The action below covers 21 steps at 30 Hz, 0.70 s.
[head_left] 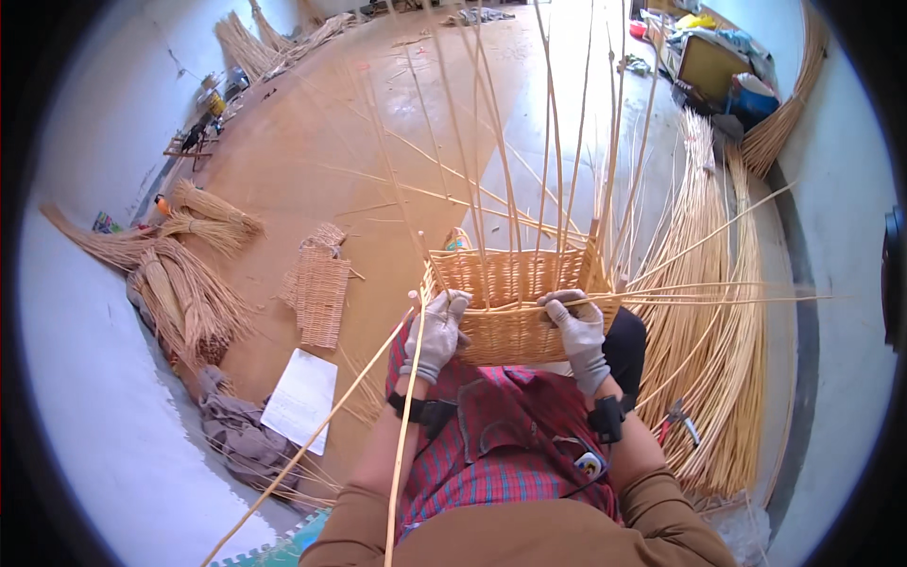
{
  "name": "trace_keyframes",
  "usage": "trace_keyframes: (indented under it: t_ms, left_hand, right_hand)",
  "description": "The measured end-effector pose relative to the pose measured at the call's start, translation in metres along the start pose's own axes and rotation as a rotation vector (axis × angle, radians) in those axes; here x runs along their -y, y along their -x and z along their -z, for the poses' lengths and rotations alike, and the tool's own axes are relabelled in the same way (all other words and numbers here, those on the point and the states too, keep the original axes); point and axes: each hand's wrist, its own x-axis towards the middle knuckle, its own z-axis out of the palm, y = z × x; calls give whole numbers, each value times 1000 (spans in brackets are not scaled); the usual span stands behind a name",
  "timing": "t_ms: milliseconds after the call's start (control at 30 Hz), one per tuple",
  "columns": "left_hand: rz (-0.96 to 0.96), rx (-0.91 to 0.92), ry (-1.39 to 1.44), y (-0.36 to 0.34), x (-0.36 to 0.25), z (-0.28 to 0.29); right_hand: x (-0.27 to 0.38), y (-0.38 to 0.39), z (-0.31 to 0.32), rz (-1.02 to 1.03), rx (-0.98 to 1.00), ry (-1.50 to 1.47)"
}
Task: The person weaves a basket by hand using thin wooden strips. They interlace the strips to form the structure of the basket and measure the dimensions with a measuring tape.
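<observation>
A half-woven wicker basket [510, 338] rests on my lap, its upright stakes [505, 180] rising from the walls. My left hand [436, 338], in a pale glove, is closed on the near left corner of the rim, thumb on top. My right hand [578, 333], gloved too, pinches thin willow rods [718, 295] at the right part of the near rim; they stick out far to the right. Two longer rods [312, 439] run from the left corner down past my left forearm. My fingertips behind the weave are partly hidden.
Long bundles of willow rods [699, 378] lie at the right, with red-handled pruners [673, 420] on them. To the left are a woven panel [319, 293], a white board [300, 397] and shorter rod bundles [194, 293]. Piled goods [723, 71] stand at the far right.
</observation>
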Motion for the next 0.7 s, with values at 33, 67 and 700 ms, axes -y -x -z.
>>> trace_keyframes:
  t_ms: [33, 67, 700]
  left_hand:
    - [98, 71, 93, 3, -9, 0]
    - [91, 81, 99, 5, -13, 2]
    - [160, 34, 653, 4, -33, -10]
  right_hand:
    - [0, 0, 3, 25, -21, 3]
    - [0, 3, -3, 48, -31, 1]
    - [0, 12, -23, 265, -48, 62]
